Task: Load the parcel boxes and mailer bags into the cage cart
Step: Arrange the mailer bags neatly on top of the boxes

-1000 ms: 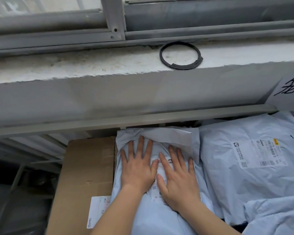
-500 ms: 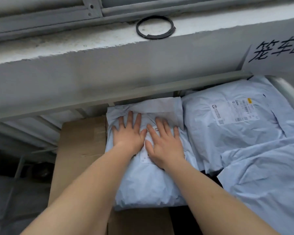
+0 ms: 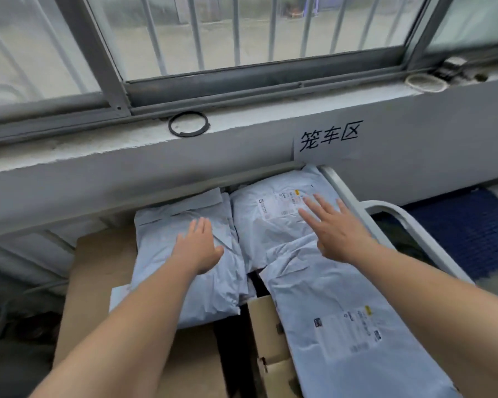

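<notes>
Three pale blue mailer bags lie in the cage cart under the window sill. My left hand (image 3: 197, 245) lies flat with straight fingers on the left bag (image 3: 184, 285), which rests on a brown parcel box (image 3: 98, 271). My right hand (image 3: 332, 226) is spread open over the far right bag (image 3: 270, 222), beside its shipping label; whether it touches the bag is unclear. A third, long bag (image 3: 342, 326) stretches toward me on the right, over a smaller cardboard box (image 3: 266, 334). Neither hand holds anything.
The cart's grey tube rail (image 3: 408, 222) curves along the right side. A concrete sill (image 3: 98, 156) with a black ring (image 3: 189, 124) overhangs the cart's far edge. A paper sign (image 3: 328, 139) is stuck to the wall. Blue matting (image 3: 472, 225) covers the floor at right.
Both hands pressed side by side on the left bag before. Now my right hand has moved right over the far right bag, and the view has tilted up to show the window.
</notes>
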`<state>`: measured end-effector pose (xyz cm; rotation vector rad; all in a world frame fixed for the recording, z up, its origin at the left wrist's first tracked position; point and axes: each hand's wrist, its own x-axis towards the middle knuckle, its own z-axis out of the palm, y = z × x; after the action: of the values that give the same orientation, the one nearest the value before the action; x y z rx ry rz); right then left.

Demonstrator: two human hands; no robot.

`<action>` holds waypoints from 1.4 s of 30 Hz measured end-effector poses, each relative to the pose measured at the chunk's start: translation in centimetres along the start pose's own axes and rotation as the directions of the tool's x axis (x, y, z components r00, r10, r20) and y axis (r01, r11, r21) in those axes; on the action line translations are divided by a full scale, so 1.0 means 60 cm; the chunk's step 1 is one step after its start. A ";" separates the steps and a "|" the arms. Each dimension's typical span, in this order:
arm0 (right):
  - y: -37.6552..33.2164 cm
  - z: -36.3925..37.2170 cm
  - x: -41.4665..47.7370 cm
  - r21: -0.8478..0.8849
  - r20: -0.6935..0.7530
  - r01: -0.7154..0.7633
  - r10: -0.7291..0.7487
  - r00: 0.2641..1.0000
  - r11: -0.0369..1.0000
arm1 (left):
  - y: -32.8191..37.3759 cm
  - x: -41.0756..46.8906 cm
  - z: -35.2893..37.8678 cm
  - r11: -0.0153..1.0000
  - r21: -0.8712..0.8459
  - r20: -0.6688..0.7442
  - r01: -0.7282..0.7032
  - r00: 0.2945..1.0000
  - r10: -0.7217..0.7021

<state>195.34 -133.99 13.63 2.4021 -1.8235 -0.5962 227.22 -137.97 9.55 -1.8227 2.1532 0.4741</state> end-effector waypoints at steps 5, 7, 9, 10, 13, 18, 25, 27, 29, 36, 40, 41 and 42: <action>0.099 0.043 -0.087 0.039 0.139 0.069 -0.074 0.987 0.997 | 0.124 -0.063 0.003 0.997 0.011 -0.021 -0.083 0.996 0.083; 0.121 0.076 -0.110 0.049 0.187 0.120 -0.127 0.974 0.992 | 0.174 -0.079 0.024 0.995 -0.002 -0.031 -0.102 0.994 0.101; 0.138 0.112 -0.126 0.055 0.186 0.147 -0.155 0.970 0.988 | 0.234 -0.092 0.053 0.992 0.006 -0.006 -0.124 0.992 0.124; 0.144 0.129 -0.130 0.070 0.175 0.152 -0.162 0.971 0.986 | 0.263 -0.098 0.070 0.991 0.021 0.025 -0.130 0.991 0.129; 0.142 0.164 -0.129 0.130 0.168 0.179 -0.200 0.965 0.975 | 0.318 -0.110 0.116 0.993 0.067 0.133 -0.094 0.987 0.085; 0.143 0.200 -0.127 0.188 0.193 0.152 -0.188 0.963 0.970 | 0.359 -0.127 0.146 0.995 0.104 0.061 0.009 0.998 -0.015; 0.136 0.206 -0.113 0.312 0.201 0.099 -0.168 0.965 0.945 | 0.365 -0.141 0.157 0.999 0.031 0.142 0.020 0.990 -0.024; 0.136 0.212 -0.108 0.287 0.212 0.116 -0.181 0.960 0.951 | 0.367 -0.139 0.155 0.999 0.032 0.130 0.023 0.991 -0.027; 0.131 0.218 -0.111 0.269 0.207 0.144 -0.203 0.957 0.952 | 0.371 -0.138 0.155 0.999 0.029 0.128 0.027 0.991 -0.031; 0.115 0.236 -0.132 0.376 0.174 0.178 -0.258 0.950 0.909 | 0.381 -0.132 0.153 0.996 0.084 0.052 0.039 0.998 -0.043; 0.106 0.234 -0.146 0.380 0.125 0.212 -0.278 0.952 0.900 | 0.390 -0.135 0.149 0.988 0.148 0.000 -0.044 0.999 0.045; 0.105 0.228 -0.152 0.388 0.114 0.223 -0.286 0.951 0.894 | 0.395 -0.140 0.145 0.986 0.145 0.010 -0.077 0.997 0.076; 0.106 0.220 -0.157 0.401 0.101 0.227 -0.289 0.952 0.888 | 0.399 -0.147 0.137 0.985 0.146 0.013 -0.095 0.995 0.094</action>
<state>182.94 -124.69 5.69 2.9737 -1.8371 -0.4963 205.09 -123.02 7.36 -1.6453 2.2146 0.3319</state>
